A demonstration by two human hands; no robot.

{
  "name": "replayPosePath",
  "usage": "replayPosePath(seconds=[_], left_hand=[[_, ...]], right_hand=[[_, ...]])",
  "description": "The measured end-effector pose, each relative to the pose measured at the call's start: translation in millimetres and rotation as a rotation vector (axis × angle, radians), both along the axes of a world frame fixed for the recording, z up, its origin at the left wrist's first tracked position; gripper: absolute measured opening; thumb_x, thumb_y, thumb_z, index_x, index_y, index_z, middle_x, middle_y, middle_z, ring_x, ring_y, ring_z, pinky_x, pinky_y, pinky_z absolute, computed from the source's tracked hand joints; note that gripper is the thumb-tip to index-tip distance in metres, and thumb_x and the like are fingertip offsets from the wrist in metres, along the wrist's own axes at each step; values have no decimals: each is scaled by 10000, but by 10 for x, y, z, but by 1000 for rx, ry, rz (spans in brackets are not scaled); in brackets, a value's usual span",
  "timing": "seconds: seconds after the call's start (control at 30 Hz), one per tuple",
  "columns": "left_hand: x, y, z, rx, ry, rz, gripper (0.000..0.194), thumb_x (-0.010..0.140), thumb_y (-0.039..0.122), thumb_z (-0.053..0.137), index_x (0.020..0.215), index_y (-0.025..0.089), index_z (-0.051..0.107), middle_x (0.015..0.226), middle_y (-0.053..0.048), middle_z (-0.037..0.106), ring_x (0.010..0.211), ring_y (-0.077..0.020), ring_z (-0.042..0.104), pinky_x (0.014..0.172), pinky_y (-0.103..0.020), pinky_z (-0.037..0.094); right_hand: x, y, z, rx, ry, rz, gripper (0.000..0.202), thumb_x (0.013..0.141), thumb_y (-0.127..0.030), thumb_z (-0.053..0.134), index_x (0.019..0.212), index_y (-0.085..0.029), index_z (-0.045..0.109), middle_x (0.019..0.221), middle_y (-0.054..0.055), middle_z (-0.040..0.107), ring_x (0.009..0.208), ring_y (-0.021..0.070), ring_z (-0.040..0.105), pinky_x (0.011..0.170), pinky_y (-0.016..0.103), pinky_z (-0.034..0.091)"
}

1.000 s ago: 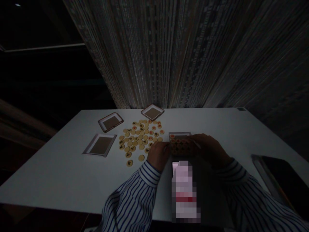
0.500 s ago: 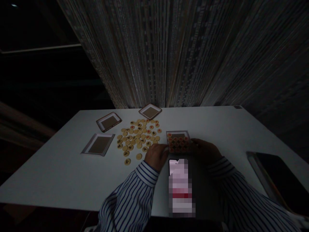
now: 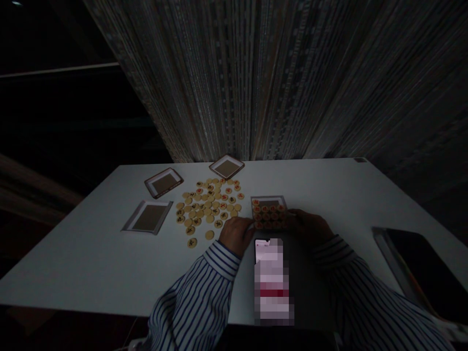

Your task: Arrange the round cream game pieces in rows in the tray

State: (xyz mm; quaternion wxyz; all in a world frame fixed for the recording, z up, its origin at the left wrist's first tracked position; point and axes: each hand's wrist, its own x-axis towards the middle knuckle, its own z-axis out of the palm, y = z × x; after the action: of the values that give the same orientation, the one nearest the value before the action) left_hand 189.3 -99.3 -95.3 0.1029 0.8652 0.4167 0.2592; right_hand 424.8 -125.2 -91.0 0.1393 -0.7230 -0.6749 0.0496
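A shallow box (image 3: 270, 200) holds rows of round pieces with red characters, and part of its bottom shows at the far side. My left hand (image 3: 237, 234) is closed on the box's left edge. At the right edge, the fingers of my right hand (image 3: 309, 225) grip the box; they are dim and partly in shadow. Left of the box lies a loose spread of round wooden pieces (image 3: 209, 219), some with black or red characters and some plain. Just below the box, a lit phone (image 3: 272, 278) lies on the white table (image 3: 91, 263).
Three shallow trays lie round the loose pieces: one at the back (image 3: 227, 167), one at the back left (image 3: 164, 183) and one at the left (image 3: 147, 217). A dark flat object (image 3: 420, 268) rests at the right. A string curtain (image 3: 256, 78) hangs behind the table.
The whole view has shifted very slightly. Both hands remain at the box's edges, and the pieces look the same.
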Motion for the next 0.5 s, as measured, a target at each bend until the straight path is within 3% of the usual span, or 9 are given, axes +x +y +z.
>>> replayPosePath(seconds=[0.5], left_hand=[[5, 11, -25, 6, 26, 4, 205, 798, 212, 546, 963, 164, 658, 830, -83, 693, 819, -211, 626, 747, -356, 489]], right_hand=[[-18, 0, 34, -22, 19, -2, 372, 798, -318, 412, 1069, -194, 635, 872, 79, 716, 797, 243, 668, 650, 339, 512]])
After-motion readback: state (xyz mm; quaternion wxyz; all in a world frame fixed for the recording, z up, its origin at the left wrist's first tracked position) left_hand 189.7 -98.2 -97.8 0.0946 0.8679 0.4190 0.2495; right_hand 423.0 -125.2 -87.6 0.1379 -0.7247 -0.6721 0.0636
